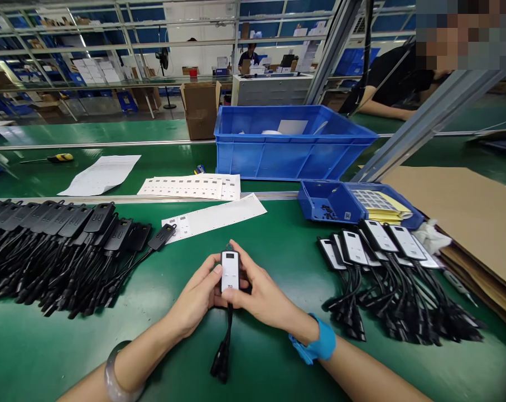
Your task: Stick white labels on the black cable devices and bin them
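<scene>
Between my two hands is a small black electronic controller (230, 272) with a white face label and a short cable hanging toward me. My left hand (200, 290) grips its left side, the thumb on the label's edge. On the other side my right hand (255, 287) is closed round it, its thumb pressing the label's lower end. Just beyond lies a white label sheet (223, 215), with one unlabelled black controller (162, 237) resting on its left end. Many more unlabelled controllers (68, 220) are piled at left. Several labelled controllers (378, 237) lie at right, cables toward me.
Further label sheets (186, 187), a paper (102, 174) and a screwdriver (60, 158) lie behind. A large blue bin (294, 159) and small blue trays (323, 195) stand at the back. Cardboard (457, 206) lies at right, below a slanted metal post (424, 120). A person (395, 78) sits beyond.
</scene>
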Demonstrator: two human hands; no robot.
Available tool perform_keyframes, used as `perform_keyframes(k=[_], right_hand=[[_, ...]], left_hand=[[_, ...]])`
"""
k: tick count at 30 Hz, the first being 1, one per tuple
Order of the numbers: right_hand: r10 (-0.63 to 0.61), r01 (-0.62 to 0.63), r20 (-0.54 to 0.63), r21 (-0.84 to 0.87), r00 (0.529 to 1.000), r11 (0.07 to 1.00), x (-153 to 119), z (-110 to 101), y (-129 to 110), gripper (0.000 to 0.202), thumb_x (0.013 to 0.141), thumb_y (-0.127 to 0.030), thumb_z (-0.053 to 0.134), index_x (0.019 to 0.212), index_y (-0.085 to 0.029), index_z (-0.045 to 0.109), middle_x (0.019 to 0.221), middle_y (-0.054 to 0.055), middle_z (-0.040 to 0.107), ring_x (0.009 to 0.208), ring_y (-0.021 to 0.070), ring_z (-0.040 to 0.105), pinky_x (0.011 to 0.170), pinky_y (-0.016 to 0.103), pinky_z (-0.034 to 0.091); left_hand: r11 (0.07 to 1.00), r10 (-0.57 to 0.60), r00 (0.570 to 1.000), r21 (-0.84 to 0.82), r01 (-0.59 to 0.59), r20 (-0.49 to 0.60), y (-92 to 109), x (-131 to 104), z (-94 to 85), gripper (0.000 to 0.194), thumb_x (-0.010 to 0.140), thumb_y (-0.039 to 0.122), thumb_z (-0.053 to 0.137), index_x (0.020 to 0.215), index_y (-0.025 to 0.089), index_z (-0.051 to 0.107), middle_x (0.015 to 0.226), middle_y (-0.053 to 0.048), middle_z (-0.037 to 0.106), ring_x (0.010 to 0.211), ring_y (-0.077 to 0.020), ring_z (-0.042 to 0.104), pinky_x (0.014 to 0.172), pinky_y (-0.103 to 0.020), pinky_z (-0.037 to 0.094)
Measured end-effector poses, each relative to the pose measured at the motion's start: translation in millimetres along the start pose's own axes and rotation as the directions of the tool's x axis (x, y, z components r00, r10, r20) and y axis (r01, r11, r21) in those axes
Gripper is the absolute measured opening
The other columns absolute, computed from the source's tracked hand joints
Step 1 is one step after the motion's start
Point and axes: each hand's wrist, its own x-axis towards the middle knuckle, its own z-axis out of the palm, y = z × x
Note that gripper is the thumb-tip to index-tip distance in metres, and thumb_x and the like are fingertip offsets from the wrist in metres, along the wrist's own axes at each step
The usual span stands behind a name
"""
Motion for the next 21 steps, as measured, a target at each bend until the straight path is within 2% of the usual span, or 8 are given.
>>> perform_keyframes(k=[3,8,11,13,15,17,19,21], right_hand=[[-0.094,0.088,-0.056,-0.102,0.994,0.991,-0.1,-2.0,1.3,0.062,0.094,-0.031,0.048,0.151,-0.021,0.026,0.109,0.008,0.062,0.081,0.0141,0.059,0.062,0.023,0.053],[-0.192,0.155,-0.116,-0.269,0.975,0.950,0.7,0.3,5.6,0.055,0.092,-0.025,0.047,0.145,-0.016,0.037,0.104,0.008,0.066,0.076,0.0150,0.059,0.062,0.025,0.052],[-0.223,0.170,-0.111,-0.360,0.968,0.917,1.9,1.0,5.1,0.052,0.094,-0.025,0.043,0.145,-0.015,0.036,0.100,0.008,0.067,0.074,0.0158,0.060,0.066,0.028,0.053],[-0.285,0.203,-0.101,-0.484,0.953,0.851,2.5,1.2,2.0,0.059,0.093,-0.029,0.047,0.148,-0.014,0.029,0.110,0.012,0.063,0.089,0.0206,0.061,0.080,0.035,0.053],[-0.360,0.237,-0.067,-0.641,0.930,0.730,3.3,0.9,-3.5,0.076,0.087,-0.032,0.061,0.150,-0.012,0.024,0.124,0.017,0.054,0.111,0.0276,0.053,0.096,0.043,0.047],[-0.366,0.235,-0.009,-0.751,0.931,0.617,4.1,-1.7,-11.9,0.087,0.080,-0.031,0.069,0.150,-0.011,0.022,0.129,0.019,0.047,0.118,0.0300,0.048,0.100,0.044,0.045],[-0.308,0.184,0.007,-0.815,0.951,0.550,3.2,-9.0,-24.2,0.083,0.083,-0.026,0.065,0.150,-0.010,0.020,0.127,0.018,0.046,0.113,0.0281,0.051,0.095,0.041,0.049],[-0.250,0.077,-0.052,-0.875,0.967,0.479,-1.8,-22.3,-40.5,0.076,0.086,-0.023,0.058,0.150,-0.007,0.020,0.127,0.018,0.044,0.108,0.0269,0.054,0.092,0.039,0.050]], left_hand=[[0.990,0.034,0.999,0.138,-0.032,-0.011,-2.6,0.6,0.4,0.047,0.091,0.048,0.058,0.122,0.017,0.041,0.098,-0.009,0.064,0.079,-0.0205,0.067,0.068,-0.030,0.057],[0.933,0.110,0.994,0.346,-0.096,-0.020,-9.2,1.5,-2.2,0.055,0.089,0.057,0.055,0.123,0.016,0.040,0.093,-0.009,0.065,0.068,-0.0194,0.066,0.065,-0.034,0.059],[0.937,0.112,0.993,0.338,-0.093,-0.038,-10.8,3.3,-4.0,0.060,0.087,0.059,0.057,0.126,0.017,0.040,0.100,-0.011,0.065,0.076,-0.0220,0.066,0.069,-0.036,0.059],[0.966,0.100,0.992,0.246,-0.078,-0.077,-10.5,3.7,-4.3,0.066,0.084,0.060,0.060,0.130,0.018,0.038,0.109,-0.013,0.063,0.090,-0.0256,0.065,0.076,-0.037,0.058],[0.989,0.073,0.993,0.135,-0.060,-0.091,-9.1,3.1,-4.6,0.075,0.084,0.062,0.060,0.138,0.019,0.032,0.117,-0.014,0.062,0.103,-0.0285,0.062,0.086,-0.040,0.054],[0.995,0.045,0.998,0.095,-0.041,-0.044,-6.5,2.2,-6.1,0.082,0.086,0.066,0.055,0.145,0.021,0.021,0.122,-0.014,0.060,0.109,-0.0296,0.059,0.094,-0.043,0.050],[0.983,0.037,0.999,0.178,-0.037,0.007,-2.7,2.1,-10.0,0.080,0.089,0.068,0.045,0.148,0.022,0.017,0.126,-0.015,0.059,0.113,-0.0301,0.058,0.099,-0.047,0.047],[0.905,0.096,0.995,0.417,-0.089,0.003,1.9,3.8,-16.7,0.074,0.090,0.068,0.039,0.147,0.023,0.022,0.129,-0.013,0.057,0.116,-0.0302,0.056,0.102,-0.048,0.044]])
